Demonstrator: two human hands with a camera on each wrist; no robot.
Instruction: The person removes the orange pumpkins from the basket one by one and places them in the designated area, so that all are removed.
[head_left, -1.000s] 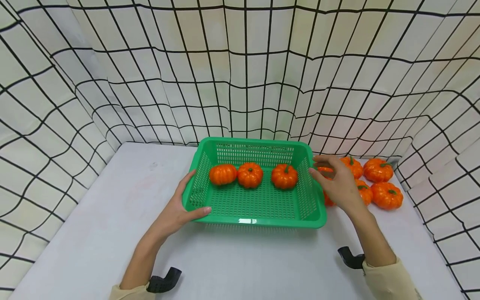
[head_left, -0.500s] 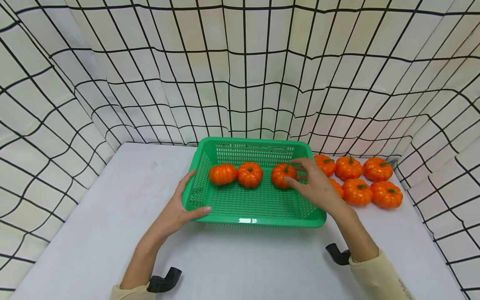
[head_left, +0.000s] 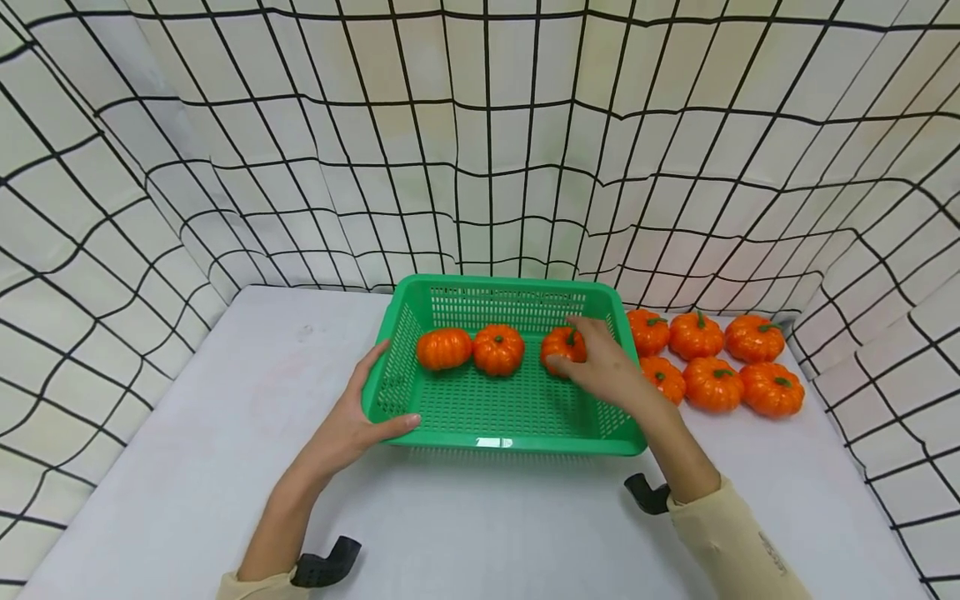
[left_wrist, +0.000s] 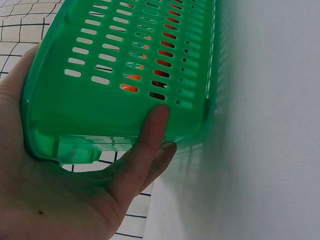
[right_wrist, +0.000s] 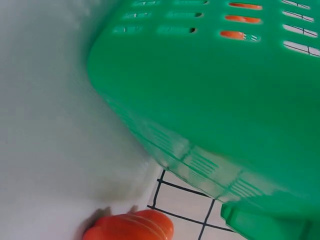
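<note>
A green slotted basket (head_left: 495, 443) stands on the white table and holds three orange pumpkins in a row. My left hand (head_left: 360, 417) grips its near left corner, thumb over the front rim; in the left wrist view the left hand (left_wrist: 125, 165) wraps under the basket's (left_wrist: 125, 50) edge. My right hand (head_left: 596, 367) reaches over the right wall, thumb and fingers curled round the rightmost pumpkin (head_left: 558, 343). The other two pumpkins (head_left: 444, 348) (head_left: 498, 349) lie untouched. The right wrist view shows only the basket wall (right_wrist: 210, 90) and one outside pumpkin (right_wrist: 130, 227).
Several more orange pumpkins (head_left: 712, 383) sit grouped on the table right of the basket. A white cloth with a black grid (head_left: 480, 167) walls the table (head_left: 225, 400) on three sides. Black camera mounts (head_left: 326, 565) sit at both wrists.
My right hand moved left from outside the basket's right wall, over it, and closed on the rightmost pumpkin inside. The left hand kept its hold on the corner.
</note>
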